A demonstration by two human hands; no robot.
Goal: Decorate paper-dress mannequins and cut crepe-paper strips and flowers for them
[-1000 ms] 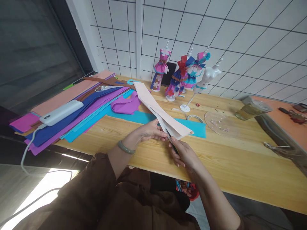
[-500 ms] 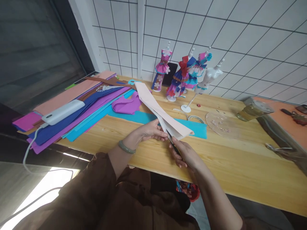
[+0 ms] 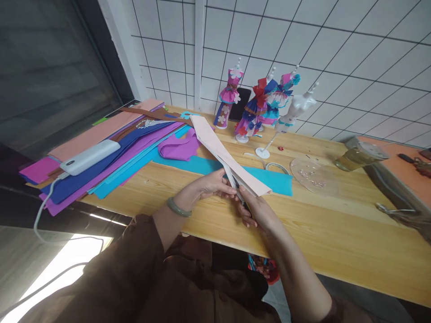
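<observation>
My left hand (image 3: pixel 217 185), with a bangle on its wrist, pinches the near edge of a long pale pink crepe paper strip (image 3: pixel 220 150). In my right hand (image 3: pixel 254 208) is a pair of dark-handled scissors (image 3: pixel 245 205), mostly hidden by the fingers. Its blades lie in the paper's near end, where a narrow strip hangs partly cut away. Beneath the pink paper lies a turquoise crepe strip (image 3: pixel 283 183). A crumpled purple piece (image 3: pixel 178 148) rests just left of it.
Folded coloured crepe sheets (image 3: pixel 84 130) are stacked at left, with a white power bank (image 3: pixel 90 157) on top. Behind stand dressed mini mannequins (image 3: pixel 229 96) and a bare white one (image 3: pixel 299 107). A tape roll (image 3: pixel 277 168), a clear bead dish (image 3: pixel 310 175) and a cup (image 3: pixel 360 157) sit rightward.
The scissors have moved a little further into the pink paper, and the narrow strip at its near edge has lengthened toward my right hand. The view has shifted slightly.
</observation>
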